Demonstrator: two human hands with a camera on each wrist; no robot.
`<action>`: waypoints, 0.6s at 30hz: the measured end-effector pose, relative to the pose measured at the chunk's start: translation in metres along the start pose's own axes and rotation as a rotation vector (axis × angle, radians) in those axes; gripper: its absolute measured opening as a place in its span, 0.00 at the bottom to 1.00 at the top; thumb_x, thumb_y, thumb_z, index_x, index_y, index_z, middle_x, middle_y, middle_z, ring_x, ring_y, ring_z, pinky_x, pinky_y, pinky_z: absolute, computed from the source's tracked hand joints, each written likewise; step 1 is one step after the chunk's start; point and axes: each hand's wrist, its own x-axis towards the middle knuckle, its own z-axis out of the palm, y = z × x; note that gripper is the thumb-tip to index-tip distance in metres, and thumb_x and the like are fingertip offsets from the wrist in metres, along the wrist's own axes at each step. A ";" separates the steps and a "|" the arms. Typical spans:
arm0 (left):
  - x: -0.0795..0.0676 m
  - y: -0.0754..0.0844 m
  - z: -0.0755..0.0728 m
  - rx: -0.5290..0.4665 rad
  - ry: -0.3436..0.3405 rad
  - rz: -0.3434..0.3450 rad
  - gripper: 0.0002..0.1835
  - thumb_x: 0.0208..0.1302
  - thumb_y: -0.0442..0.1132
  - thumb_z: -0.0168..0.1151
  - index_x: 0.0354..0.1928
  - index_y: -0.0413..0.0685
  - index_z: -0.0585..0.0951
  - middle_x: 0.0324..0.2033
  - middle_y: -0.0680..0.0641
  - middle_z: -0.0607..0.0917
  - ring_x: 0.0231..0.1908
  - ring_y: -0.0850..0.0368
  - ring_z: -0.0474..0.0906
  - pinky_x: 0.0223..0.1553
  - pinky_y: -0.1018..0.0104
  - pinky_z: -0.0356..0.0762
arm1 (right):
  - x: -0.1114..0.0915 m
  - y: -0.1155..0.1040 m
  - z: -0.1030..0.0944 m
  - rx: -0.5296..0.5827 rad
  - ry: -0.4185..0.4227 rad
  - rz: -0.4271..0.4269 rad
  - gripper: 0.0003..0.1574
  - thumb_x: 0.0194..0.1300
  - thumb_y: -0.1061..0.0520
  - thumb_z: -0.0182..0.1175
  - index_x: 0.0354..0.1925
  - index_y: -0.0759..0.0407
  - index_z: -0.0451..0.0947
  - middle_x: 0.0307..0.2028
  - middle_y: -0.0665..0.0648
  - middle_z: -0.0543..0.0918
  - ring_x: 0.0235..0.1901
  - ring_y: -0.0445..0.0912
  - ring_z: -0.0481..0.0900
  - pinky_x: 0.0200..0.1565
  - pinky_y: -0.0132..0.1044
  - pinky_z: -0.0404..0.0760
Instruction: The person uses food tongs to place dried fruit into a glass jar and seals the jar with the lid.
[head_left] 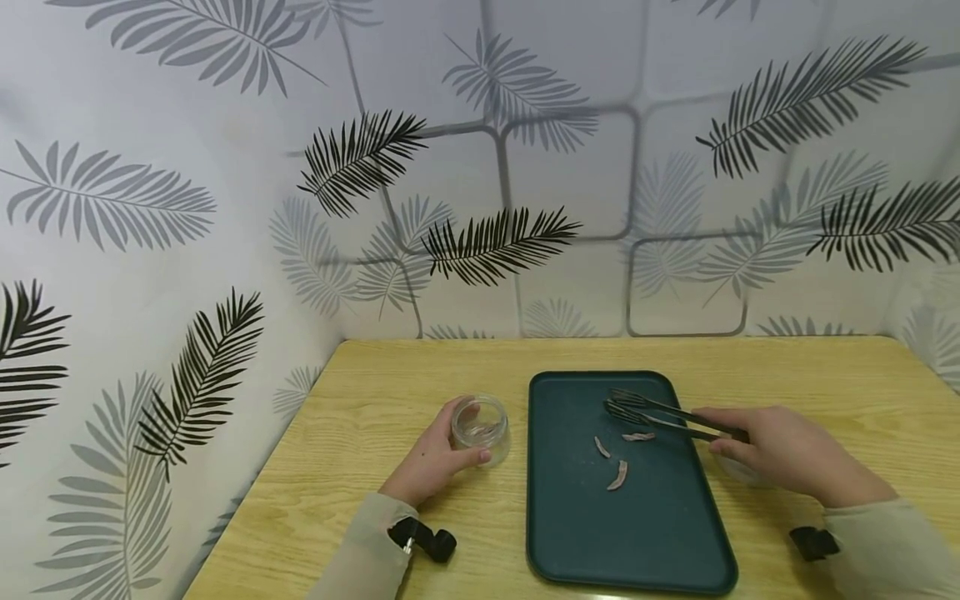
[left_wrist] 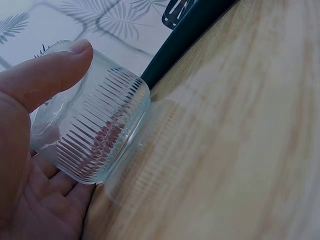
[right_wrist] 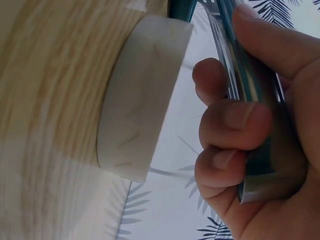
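Note:
My left hand (head_left: pixel 438 454) holds a clear ribbed glass jar (head_left: pixel 491 450) on the table, left of the tray. Through its wall in the left wrist view, reddish-brown bits (left_wrist: pixel 106 137) show inside the jar. My right hand (head_left: pixel 783 450) grips metal tongs (head_left: pixel 675 410) by the handle end, fingers curled round both arms in the right wrist view. Slotted tong heads, slightly apart, reach over the upper part of a dark green tray (head_left: pixel 622 542). Three thin pinkish-grey strips lie on the tray, one of them a curved strip (head_left: pixel 618 476) nearest me.
A whitish, round, low object (right_wrist: pixel 142 95) sits on the table under my right hand, right of the tray, mostly hidden in the head view. The wooden table (head_left: pixel 420 367) ends at a leaf-patterned wall (head_left: pixel 570 192) behind and at the left.

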 end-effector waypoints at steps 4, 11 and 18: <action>0.001 -0.001 0.000 -0.002 -0.002 0.000 0.49 0.60 0.50 0.75 0.78 0.63 0.57 0.71 0.52 0.69 0.71 0.51 0.62 0.70 0.46 0.57 | 0.000 0.001 0.001 0.009 -0.014 0.011 0.33 0.68 0.42 0.65 0.67 0.49 0.77 0.54 0.63 0.85 0.47 0.60 0.84 0.42 0.58 0.80; 0.001 0.000 0.000 0.016 0.000 0.003 0.49 0.60 0.52 0.75 0.78 0.63 0.57 0.71 0.52 0.69 0.71 0.51 0.63 0.70 0.46 0.58 | 0.002 0.000 0.002 0.008 0.001 0.023 0.31 0.68 0.45 0.66 0.67 0.47 0.78 0.50 0.63 0.86 0.44 0.58 0.85 0.41 0.58 0.80; 0.000 0.000 0.000 0.018 0.005 0.001 0.48 0.60 0.51 0.75 0.78 0.63 0.58 0.71 0.52 0.69 0.71 0.51 0.63 0.70 0.46 0.58 | 0.002 0.001 0.003 -0.023 0.045 0.019 0.30 0.67 0.45 0.67 0.66 0.45 0.79 0.50 0.61 0.86 0.42 0.55 0.85 0.38 0.56 0.80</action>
